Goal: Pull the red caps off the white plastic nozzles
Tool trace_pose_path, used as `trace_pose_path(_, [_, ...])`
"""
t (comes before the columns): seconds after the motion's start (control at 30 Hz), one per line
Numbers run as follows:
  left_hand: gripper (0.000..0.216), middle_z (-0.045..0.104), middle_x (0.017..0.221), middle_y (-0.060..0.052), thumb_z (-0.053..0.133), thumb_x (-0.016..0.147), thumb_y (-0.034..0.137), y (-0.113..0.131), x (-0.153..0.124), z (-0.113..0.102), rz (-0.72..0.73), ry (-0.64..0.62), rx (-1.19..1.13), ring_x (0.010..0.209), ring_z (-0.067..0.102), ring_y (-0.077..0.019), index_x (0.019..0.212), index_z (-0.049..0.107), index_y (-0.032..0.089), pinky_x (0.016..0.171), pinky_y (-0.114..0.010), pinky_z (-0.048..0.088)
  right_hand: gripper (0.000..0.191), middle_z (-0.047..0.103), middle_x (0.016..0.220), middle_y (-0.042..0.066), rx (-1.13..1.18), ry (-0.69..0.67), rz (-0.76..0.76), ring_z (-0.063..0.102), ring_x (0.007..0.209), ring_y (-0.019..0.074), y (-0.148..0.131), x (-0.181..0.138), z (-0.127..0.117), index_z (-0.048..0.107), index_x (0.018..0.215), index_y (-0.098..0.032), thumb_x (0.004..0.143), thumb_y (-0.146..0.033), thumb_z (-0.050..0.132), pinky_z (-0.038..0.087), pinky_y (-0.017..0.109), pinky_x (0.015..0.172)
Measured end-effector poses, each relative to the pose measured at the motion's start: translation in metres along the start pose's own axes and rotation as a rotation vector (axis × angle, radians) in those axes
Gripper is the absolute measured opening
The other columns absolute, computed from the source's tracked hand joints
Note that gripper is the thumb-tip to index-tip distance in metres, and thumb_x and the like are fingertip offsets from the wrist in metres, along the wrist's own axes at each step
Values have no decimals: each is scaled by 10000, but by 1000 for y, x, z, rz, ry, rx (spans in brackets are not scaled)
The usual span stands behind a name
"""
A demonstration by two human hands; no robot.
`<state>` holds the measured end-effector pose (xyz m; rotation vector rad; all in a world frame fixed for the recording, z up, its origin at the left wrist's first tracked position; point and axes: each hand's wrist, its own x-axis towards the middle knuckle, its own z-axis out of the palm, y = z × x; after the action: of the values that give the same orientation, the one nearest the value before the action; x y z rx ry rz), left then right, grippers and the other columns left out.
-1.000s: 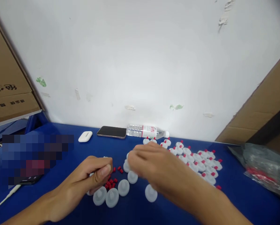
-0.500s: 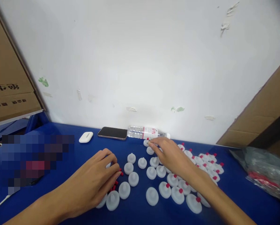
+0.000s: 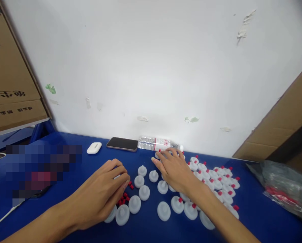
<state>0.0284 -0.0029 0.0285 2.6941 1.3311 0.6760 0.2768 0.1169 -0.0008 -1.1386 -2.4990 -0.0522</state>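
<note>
My left hand (image 3: 102,194) rests on the blue table (image 3: 257,222) with its fingers curled down; the fingertips sit at a small pile of red caps (image 3: 124,199), and a bit of white shows between them. Several white plastic domes (image 3: 144,192) without caps stand just right of it. My right hand (image 3: 173,168) lies farther back, fingers stretched out flat over the domes, fingertips close to the water bottle (image 3: 158,144). Right of that hand stands a cluster of domes with red caps fitted (image 3: 218,184).
A dark phone (image 3: 122,143) and a white earbud case (image 3: 94,147) lie by the wall. A plastic bag (image 3: 284,185) with red pieces sits at the right edge. Cardboard boxes stand at the left (image 3: 9,84) and right (image 3: 287,118). A white cable (image 3: 1,216) crosses the near left.
My right hand went from the middle of the domes back toward the bottle and spread flat. My left hand dropped from a raised grip down onto the red caps.
</note>
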Motion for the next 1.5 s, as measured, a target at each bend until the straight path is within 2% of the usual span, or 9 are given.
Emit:
trace_pose_path(0.23, [320, 628, 950, -67, 313, 1081, 156, -1, -1, 1, -5, 49, -33, 913, 497, -250, 1012, 623, 193, 796, -393, 409, 443, 749, 1107, 124, 161, 97, 14, 617, 1181, 344, -4, 4, -15, 730, 1130, -180, 1106, -435, 368, 293, 633, 1142])
trace_pose_path(0.33, [311, 631, 977, -63, 299, 1077, 157, -4, -3, 0, -21, 88, -66, 918, 498, -245, 1083, 606, 202, 798, -384, 424, 459, 758, 1012, 47, 327, 158, 51, 684, 1002, 238, -11, 6, -33, 729, 995, -233, 1113, -485, 364, 482, 446, 985])
trace_pose_path(0.43, [304, 632, 1026, -45, 319, 1077, 167, -4, -5, 2, -58, 169, -71, 945, 528, -232, 1260, 549, 243, 821, -360, 455, 405, 747, 938, -5, 489, 193, 99, 694, 900, 174, -25, 6, -50, 699, 923, -250, 1077, -542, 465, 533, 307, 795])
trace_pose_path(0.6, [292, 646, 1102, -44, 464, 1055, 269, 0, -7, 5, -112, 270, -35, 987, 579, -233, 1345, 495, 258, 874, -354, 486, 123, 731, 890, -69, 897, -27, 37, 685, 866, 131, -58, -2, -63, 704, 878, -264, 913, -354, 779, 492, 248, 785])
trace_pose_path(0.87, [126, 599, 858, -8, 452, 1002, 131, 4, -7, -2, 131, 125, -162, 812, 522, -198, 935, 499, 227, 724, -318, 439, 350, 683, 926, -98, 658, -154, -323, 637, 787, 117, -82, -21, -56, 511, 991, -277, 869, -210, 832, 386, 225, 686])
trace_pose_path(1.1, [242, 589, 777, -11, 366, 1063, 164, 3, -8, -1, 153, 123, -104, 726, 492, -198, 894, 531, 216, 679, -364, 392, 359, 645, 802, -109, 531, 62, -456, 590, 688, 91, -81, -20, -50, 469, 895, -249, 879, -160, 817, 398, 219, 662])
trace_pose_path(1.27, [441, 511, 647, 16, 249, 1112, 273, 4, -12, -2, -66, 143, -317, 609, 499, -161, 712, 426, 223, 598, -313, 436, 277, 692, 832, 2, 140, 302, -686, 635, 772, 149, -74, -13, -47, 561, 857, -210, 1026, -29, 434, 430, 297, 674])
trace_pose_path(1.4, [392, 535, 701, 3, 295, 1093, 234, 4, -11, -8, -59, 160, -178, 668, 524, -178, 736, 455, 224, 679, -330, 459, 167, 710, 1023, -1, 274, 182, -364, 669, 861, 155, -42, -4, -44, 611, 1005, -232, 1024, -87, 531, 480, 295, 750])
trace_pose_path(1.5, [275, 572, 777, -26, 370, 1049, 187, 7, -7, -8, 20, 29, -59, 742, 491, -210, 804, 492, 214, 728, -370, 428, 92, 712, 1083, -10, 407, 62, -123, 692, 913, 166, -15, 0, -37, 658, 1022, -273, 1010, -190, 618, 528, 292, 777])
